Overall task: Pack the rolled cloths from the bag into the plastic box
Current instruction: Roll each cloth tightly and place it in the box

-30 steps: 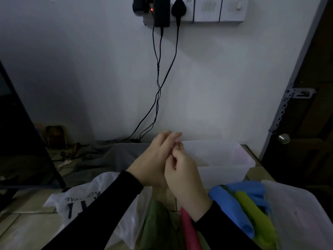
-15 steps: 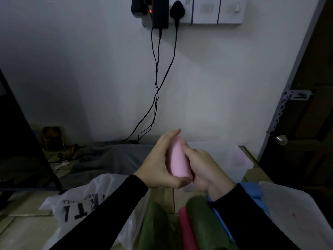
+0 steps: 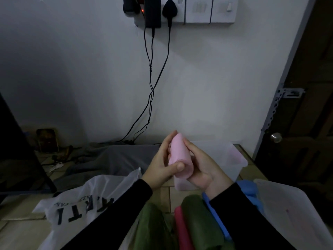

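My left hand (image 3: 160, 166) wraps its thumb across a pink roll (image 3: 180, 158), fingers laid up its far side; my right hand (image 3: 201, 168) cups the same roll from the other side, fingers curled under it. I hold it upright in the air, just in front of the box (image 3: 236, 159). I judge this to be the carrying step: next the roll must go forward and down into the box. Going left to right: the white bag (image 3: 75, 204) lies on the floor, then green (image 3: 153, 226), red (image 3: 182, 230) and blue rolls (image 3: 250, 193) wait below my wrists. Nothing blocks the way.
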The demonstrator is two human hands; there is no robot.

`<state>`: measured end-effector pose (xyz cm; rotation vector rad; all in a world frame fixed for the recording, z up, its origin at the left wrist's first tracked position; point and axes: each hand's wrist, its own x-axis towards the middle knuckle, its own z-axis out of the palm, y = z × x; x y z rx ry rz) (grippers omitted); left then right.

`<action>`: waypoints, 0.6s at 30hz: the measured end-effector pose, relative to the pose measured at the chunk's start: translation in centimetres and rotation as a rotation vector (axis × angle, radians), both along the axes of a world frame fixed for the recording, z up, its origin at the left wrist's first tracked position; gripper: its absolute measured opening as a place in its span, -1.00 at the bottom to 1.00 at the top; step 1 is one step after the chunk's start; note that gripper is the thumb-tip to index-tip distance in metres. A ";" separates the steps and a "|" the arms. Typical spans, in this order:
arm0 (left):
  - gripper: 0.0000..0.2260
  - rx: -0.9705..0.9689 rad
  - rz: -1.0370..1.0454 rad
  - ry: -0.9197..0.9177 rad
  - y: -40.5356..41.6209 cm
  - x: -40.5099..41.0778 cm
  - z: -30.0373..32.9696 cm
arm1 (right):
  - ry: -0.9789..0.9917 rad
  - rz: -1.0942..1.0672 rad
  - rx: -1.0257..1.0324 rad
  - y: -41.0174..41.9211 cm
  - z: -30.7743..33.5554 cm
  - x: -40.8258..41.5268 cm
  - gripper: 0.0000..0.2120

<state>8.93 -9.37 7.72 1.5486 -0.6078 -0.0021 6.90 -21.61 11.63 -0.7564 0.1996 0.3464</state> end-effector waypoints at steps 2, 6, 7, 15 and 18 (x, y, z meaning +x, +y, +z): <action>0.08 -0.007 -0.088 0.062 0.5 0.4 0.6 | -0.011 -0.028 -0.016 -0.3 -0.4 0.2 -0.64; -0.41 0.043 -0.030 0.196 0.2 0.5 2.0 | -0.045 -0.150 -0.145 -0.9 -1.1 1.4 -0.68; -0.60 0.083 -0.004 0.210 -0.1 0.5 2.3 | -0.076 -0.174 -0.204 -1.2 -1.4 1.8 -0.65; -0.79 0.361 0.005 0.131 -2.1 1.4 2.9 | -0.082 -0.157 -0.363 -3.6 -2.6 3.6 -0.64; -0.72 0.339 -0.025 0.226 -3.3 2.3 2.4 | -0.081 -0.085 -0.467 -5.5 -2.4 4.3 -0.67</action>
